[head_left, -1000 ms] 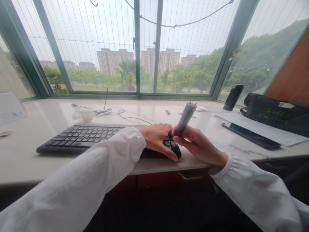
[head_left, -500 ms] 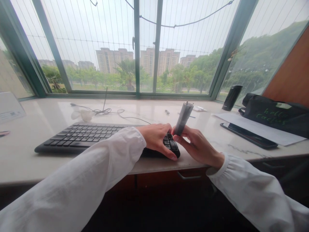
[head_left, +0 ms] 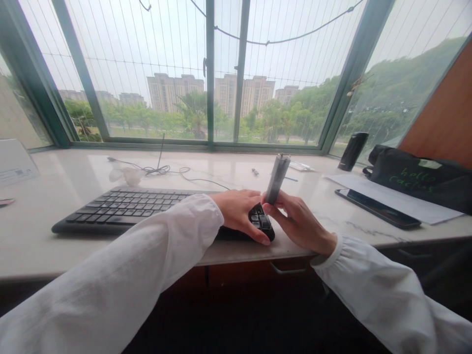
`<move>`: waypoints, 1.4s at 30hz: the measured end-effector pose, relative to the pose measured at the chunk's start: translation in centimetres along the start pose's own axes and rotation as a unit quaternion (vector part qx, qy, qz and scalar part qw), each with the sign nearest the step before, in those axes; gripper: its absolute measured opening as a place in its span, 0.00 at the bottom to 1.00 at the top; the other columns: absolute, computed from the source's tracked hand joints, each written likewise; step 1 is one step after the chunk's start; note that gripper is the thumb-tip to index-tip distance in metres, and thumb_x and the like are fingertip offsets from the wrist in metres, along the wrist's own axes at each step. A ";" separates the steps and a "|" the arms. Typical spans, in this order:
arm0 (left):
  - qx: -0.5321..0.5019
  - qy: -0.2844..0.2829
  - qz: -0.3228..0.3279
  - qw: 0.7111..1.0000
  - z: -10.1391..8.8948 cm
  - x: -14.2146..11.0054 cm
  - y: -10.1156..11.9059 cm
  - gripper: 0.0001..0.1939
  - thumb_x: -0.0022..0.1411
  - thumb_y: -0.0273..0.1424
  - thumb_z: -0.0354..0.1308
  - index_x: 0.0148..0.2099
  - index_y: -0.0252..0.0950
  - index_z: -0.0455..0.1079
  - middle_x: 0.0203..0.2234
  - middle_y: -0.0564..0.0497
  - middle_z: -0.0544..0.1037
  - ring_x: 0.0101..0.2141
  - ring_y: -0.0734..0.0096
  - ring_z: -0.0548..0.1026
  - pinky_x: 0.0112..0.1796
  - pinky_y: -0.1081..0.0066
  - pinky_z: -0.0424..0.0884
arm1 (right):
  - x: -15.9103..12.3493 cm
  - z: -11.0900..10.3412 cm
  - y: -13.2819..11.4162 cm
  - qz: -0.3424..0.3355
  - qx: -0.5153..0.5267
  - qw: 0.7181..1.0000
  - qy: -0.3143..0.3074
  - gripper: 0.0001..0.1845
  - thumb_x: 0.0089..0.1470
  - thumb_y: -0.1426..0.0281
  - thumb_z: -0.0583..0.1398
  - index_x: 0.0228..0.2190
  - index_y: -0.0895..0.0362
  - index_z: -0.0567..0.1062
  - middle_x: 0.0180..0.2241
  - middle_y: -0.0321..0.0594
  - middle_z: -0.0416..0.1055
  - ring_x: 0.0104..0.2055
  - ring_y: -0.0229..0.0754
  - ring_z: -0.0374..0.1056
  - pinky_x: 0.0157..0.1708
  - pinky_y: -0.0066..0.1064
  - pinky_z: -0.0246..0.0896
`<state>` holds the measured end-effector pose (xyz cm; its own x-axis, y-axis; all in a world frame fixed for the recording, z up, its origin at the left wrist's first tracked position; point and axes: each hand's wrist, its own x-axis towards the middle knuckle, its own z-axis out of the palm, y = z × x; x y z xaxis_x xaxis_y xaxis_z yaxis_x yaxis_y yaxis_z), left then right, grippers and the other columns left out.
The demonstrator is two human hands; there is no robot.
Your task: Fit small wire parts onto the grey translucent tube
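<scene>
My left hand point(head_left: 240, 212) lies over the right end of a black keyboard point(head_left: 121, 212), palm down. Its thumb stretches along the front corner, apart from the fingers, which partly hide behind the hand. My right hand point(head_left: 300, 221) is closed around the lower part of a flat dark grey tool point(head_left: 277, 179), pinched between thumb and fingers. The tool stands nearly upright, small metal tips at its top; its exact kind is unclear. Just below it, dark keys point(head_left: 261, 221) show between my hands, with a thin wire-like line around some. The tool's lower end is hidden by my fingers.
Behind the keyboard lie a coiled cable point(head_left: 158, 170) and a small dark piece point(head_left: 255, 171). To the right are a phone point(head_left: 376, 208), a white sheet point(head_left: 438, 209), a black bag point(head_left: 416, 177) and a black cylinder point(head_left: 353, 151). The counter's front edge point(head_left: 295, 254) runs close to my hands.
My right hand has shifted slightly left with the tool, which stands a little more upright. My left hand stays on the keyboard.
</scene>
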<state>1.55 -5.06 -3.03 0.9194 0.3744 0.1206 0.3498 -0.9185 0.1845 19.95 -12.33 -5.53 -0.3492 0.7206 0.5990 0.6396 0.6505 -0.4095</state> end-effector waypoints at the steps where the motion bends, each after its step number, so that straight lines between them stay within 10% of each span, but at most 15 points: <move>1: -0.002 -0.005 0.003 1.000 0.1 0.0 -0.1 0.48 0.46 0.62 0.59 0.64 0.42 0.59 0.59 0.45 0.65 0.58 0.51 0.64 0.57 0.62 0.59 | 0.1 0.0 0.0 0.005 -0.001 1.000 0.002 0.08 0.64 0.65 0.54 0.36 0.56 0.68 0.31 0.37 0.71 0.31 0.39 0.68 0.33 0.28 0.61; 11: 0.036 -0.025 -0.043 0.998 0.2 -0.1 -0.1 0.55 0.44 0.66 0.57 0.66 0.36 0.56 0.63 0.40 0.60 0.60 0.47 0.62 0.57 0.61 0.58 | 0.6 0.2 0.5 0.038 0.095 0.991 0.090 0.13 0.65 0.59 0.53 0.34 0.56 0.66 0.25 0.32 0.61 0.26 0.35 0.56 0.27 0.28 0.53; 28: -0.085 0.102 -0.018 0.991 -1.3 -0.1 -0.1 0.17 0.62 0.43 0.58 0.38 0.34 0.76 0.28 0.52 0.78 0.30 0.73 0.74 0.34 0.75 0.65 | 0.5 0.5 0.5 0.092 0.228 0.964 0.103 0.15 0.58 0.57 0.60 0.37 0.57 0.71 0.23 0.33 0.70 0.21 0.35 0.65 0.22 0.28 0.63; 42: -0.009 0.132 -0.011 0.991 -1.4 -0.3 0.0 0.13 0.61 0.40 0.60 0.33 0.37 0.79 0.23 0.54 0.77 0.23 0.77 0.70 0.29 0.77 0.61 | 0.2 0.4 0.4 0.100 0.151 0.979 0.091 0.20 0.52 0.52 0.64 0.33 0.57 0.70 0.21 0.34 0.71 0.20 0.36 0.67 0.22 0.27 0.63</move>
<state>1.04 -5.04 -1.72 0.8313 0.4175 0.3670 0.3645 -0.9079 0.2070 19.82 -11.86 -5.86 -0.0926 0.8043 0.5870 0.4413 0.5616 -0.6999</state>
